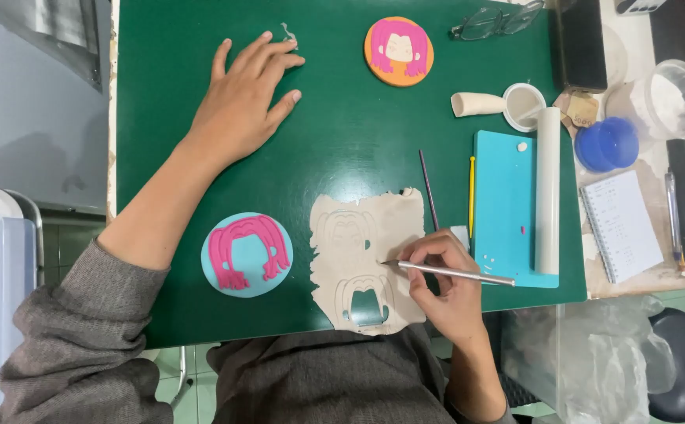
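Observation:
My right hand [446, 284] grips a thin metal needle tool [448, 272] like a pen, its tip touching a rolled sheet of beige clay [368, 235] on the green cutting mat [342, 141]. Hair-shaped outlines are scored in the sheet, and one piece is cut out near its lower edge. My left hand [242, 106] lies flat and open on the mat, far to the upper left, holding nothing. A light blue clay disc with pink hair [247, 254] sits left of the sheet. An orange disc with a pink-haired face [398, 51] lies at the top.
Right of the sheet lie a dark stick [428, 188], a yellow tool [472, 196], a turquoise board [507, 204] and a white roller [548, 188]. Beyond are a clay lump [476, 104], small white cup [524, 106], blue cup [608, 144], clear tub [668, 94], notebook [621, 225] and glasses [495, 22].

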